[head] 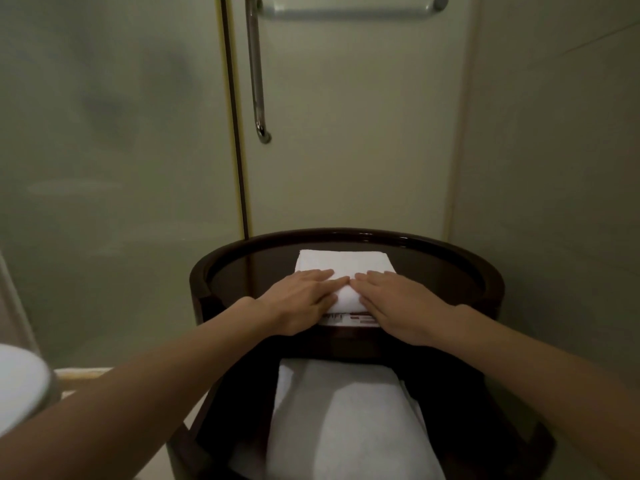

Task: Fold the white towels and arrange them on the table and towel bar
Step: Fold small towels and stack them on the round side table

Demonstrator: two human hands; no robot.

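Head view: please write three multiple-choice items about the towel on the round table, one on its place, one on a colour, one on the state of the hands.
1. Where does the folded towel lie?
A) on the table top
B) in a basket
C) on a chair

2. What colour is the table?
A) white
B) dark brown
C) red

3. How are the left hand and right hand?
A) holding a cup
B) clenched in the air
C) flat on the towel, fingers straight

Answers:
1 A, it rests inside the table's rim.
2 B, the rim looks dark brown.
3 C, both palms lie on it.
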